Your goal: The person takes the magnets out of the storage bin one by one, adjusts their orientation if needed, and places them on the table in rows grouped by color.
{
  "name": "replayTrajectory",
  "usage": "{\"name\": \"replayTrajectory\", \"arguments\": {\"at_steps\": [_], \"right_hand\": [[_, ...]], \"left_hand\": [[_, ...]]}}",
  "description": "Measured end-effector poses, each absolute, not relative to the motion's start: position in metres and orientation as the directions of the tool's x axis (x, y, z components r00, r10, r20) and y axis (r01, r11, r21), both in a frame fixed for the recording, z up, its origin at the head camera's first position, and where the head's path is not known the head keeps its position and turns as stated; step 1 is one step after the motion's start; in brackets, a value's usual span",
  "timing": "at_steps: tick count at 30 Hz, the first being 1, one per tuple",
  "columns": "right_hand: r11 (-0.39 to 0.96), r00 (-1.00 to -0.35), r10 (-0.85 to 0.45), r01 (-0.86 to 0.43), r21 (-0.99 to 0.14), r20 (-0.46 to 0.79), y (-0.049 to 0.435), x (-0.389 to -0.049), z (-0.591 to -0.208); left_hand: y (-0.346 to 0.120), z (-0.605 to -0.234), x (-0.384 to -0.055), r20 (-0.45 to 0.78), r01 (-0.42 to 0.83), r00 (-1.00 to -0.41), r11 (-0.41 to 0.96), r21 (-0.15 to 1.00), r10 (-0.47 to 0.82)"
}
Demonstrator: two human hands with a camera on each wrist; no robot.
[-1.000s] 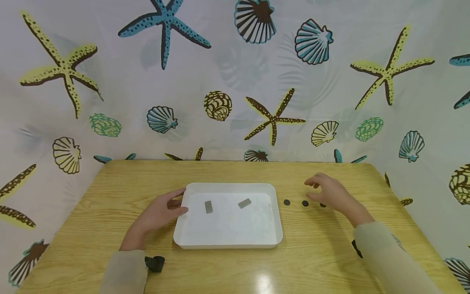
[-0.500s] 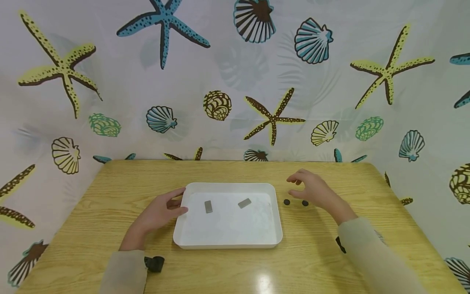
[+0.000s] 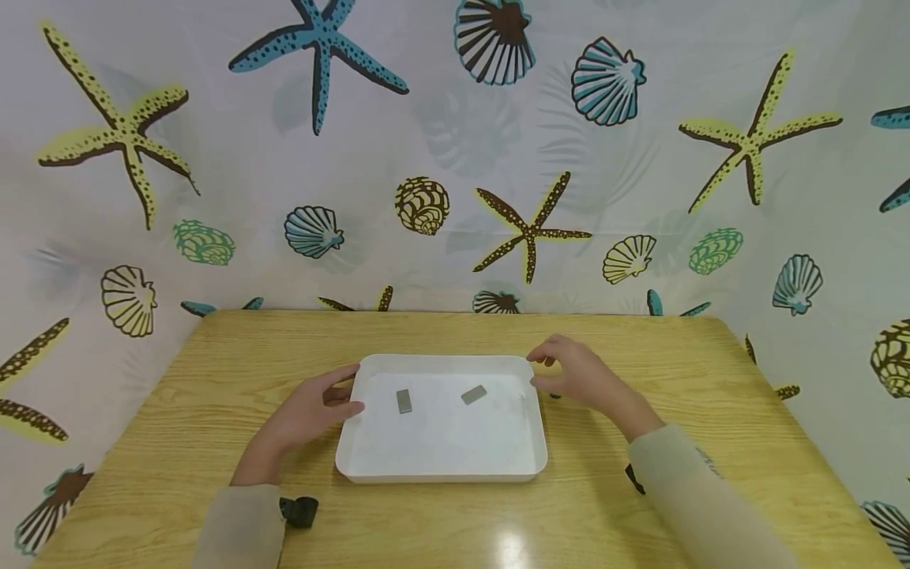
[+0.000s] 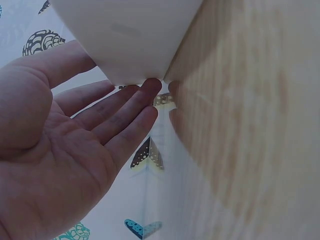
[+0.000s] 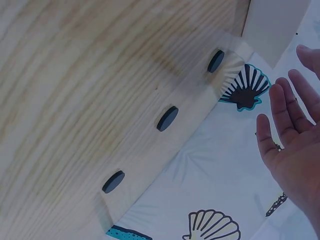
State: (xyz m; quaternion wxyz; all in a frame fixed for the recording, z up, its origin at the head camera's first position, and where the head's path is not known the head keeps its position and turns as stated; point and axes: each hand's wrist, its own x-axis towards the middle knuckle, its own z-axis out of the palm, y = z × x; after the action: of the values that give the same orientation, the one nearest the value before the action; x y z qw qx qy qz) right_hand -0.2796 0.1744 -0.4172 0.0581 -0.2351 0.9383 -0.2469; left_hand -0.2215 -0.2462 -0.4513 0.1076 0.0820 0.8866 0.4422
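A shallow white tray (image 3: 441,477) lies on the wooden table with two small grey rectangular pieces in it, a left piece (image 3: 404,401) and a right piece (image 3: 473,394). My left hand (image 3: 313,407) touches its left side, thumb and forefinger spread at the rim. In the left wrist view its fingers reach out beside the tray's wall (image 4: 130,35). My right hand (image 3: 576,375) hovers at the upper right corner of the tray, fingers loosely bent and holding nothing. Three black discs, the middle disc (image 5: 167,118) among them, lie in a row; the hand mostly hides them in the head view.
The wooden table (image 3: 426,521) reaches back to a white cloth (image 3: 441,261) printed with shells and starfish, which also hangs at both sides. A black wrist strap piece (image 3: 298,511) shows beside the left sleeve.
My right hand has moved left above the row of discs, up to the tray's upper right corner. The left hand, the tray and the grey pieces have stayed in place.
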Motion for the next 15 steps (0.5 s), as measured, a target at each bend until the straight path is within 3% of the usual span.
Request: {"name": "replayTrajectory", "arguments": {"at_steps": [15], "right_hand": [[0.751,-0.830,-0.558,-0.514,-0.415,0.019,0.148,-0.281,-0.431]], "left_hand": [[-0.248,-0.451,-0.221,-0.117,0.053,-0.963,0.596,0.801,0.243]]}}
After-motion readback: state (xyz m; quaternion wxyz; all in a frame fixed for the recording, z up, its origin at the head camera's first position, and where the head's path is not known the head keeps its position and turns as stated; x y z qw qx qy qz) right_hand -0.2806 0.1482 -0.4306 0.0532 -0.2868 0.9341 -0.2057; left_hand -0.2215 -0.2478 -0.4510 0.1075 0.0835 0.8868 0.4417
